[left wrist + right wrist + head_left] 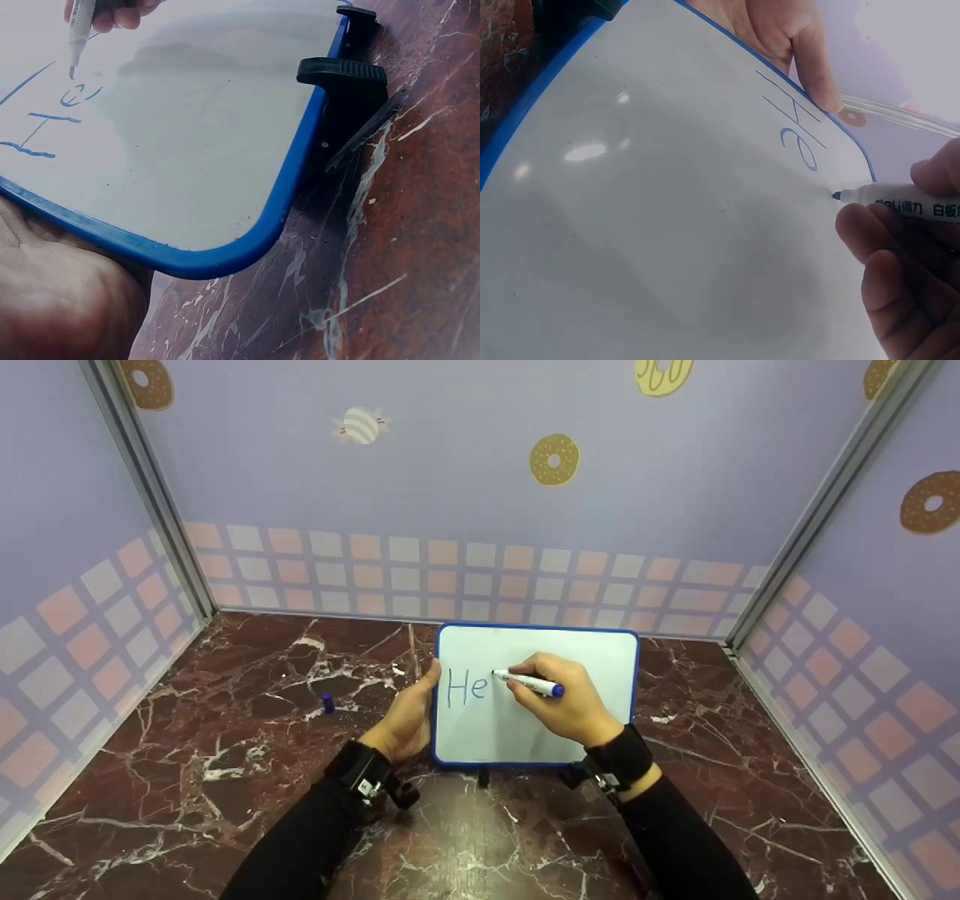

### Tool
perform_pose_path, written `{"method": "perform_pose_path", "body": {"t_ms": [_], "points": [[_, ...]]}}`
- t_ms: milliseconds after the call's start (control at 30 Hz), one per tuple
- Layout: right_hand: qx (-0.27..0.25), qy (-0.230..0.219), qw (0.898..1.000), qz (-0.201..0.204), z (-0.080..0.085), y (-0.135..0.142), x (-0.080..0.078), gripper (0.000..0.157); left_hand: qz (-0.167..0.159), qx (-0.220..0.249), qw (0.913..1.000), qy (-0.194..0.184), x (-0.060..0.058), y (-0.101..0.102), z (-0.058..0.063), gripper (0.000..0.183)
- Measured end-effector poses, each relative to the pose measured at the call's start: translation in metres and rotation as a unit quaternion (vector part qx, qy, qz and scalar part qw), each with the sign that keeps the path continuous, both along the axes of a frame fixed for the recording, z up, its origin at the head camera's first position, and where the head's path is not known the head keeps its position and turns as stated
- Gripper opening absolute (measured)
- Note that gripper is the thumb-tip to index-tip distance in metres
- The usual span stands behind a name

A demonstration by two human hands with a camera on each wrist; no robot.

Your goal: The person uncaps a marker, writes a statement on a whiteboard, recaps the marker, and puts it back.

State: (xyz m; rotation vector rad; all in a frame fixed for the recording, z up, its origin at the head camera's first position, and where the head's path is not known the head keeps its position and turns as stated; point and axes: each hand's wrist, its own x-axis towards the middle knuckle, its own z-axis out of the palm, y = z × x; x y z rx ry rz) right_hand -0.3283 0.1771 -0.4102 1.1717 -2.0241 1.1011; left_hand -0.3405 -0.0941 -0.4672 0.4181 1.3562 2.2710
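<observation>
Your right hand [566, 697] pinches the marker [531, 682] between thumb and fingers, fingers bent in round the barrel. Marker leans, tip out past your fingertips toward the left side of the board, blue end pointing back to the right. Tip sits just right of the writing, near the top of the "e"; can't tell whether it's touching the surface.

Your left hand [405, 716] grips the board [495, 735] by its left edge: thumb at the blue frame, palm under it, fingers partly hidden behind. The board is right of that hand and under your right one, tilted up off the table [225, 720]. Two black clips [345, 73] are on its near edge.

Cap [328, 703] is on the table, left of your left hand, well apart from the board.

Text: the board reads "He" [457, 688] in blue, capital H then lowercase e, at its left side. Marker label [907, 208] reads "deli得力", then "白板" and a character cut off at the picture's edge. You've a black band [352, 761] on each wrist; the left one's white tag is too small to read.
</observation>
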Motion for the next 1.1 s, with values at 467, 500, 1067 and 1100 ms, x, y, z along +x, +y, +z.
{"method": "perform_pose_path", "body": {"t_ms": [467,500,1067,1100], "points": [[0.023,-0.024,0.999,0.014,0.0001,0.0015,0.0014,0.01,0.009,0.007,0.9999,-0.008,0.0003,0.0008,0.0004,0.068],[0.024,-0.027,0.999,0.017,0.0001,0.0016,0.0016,0.009,0.007,0.007,0.9999,-0.007,0.0003,0.0008,0.0004,0.069],[0.064,-0.099,0.993,0.025,0.0033,0.0024,0.0063,0.003,0.013,0.0,0.9999,0.006,-0.0006,0.0014,0.0005,0.07],[0.067,-0.105,0.992,0.024,0.0034,0.0026,0.0066,0.003,0.014,0.0,0.9999,0.005,-0.0006,0.0015,0.0004,0.07]]}}
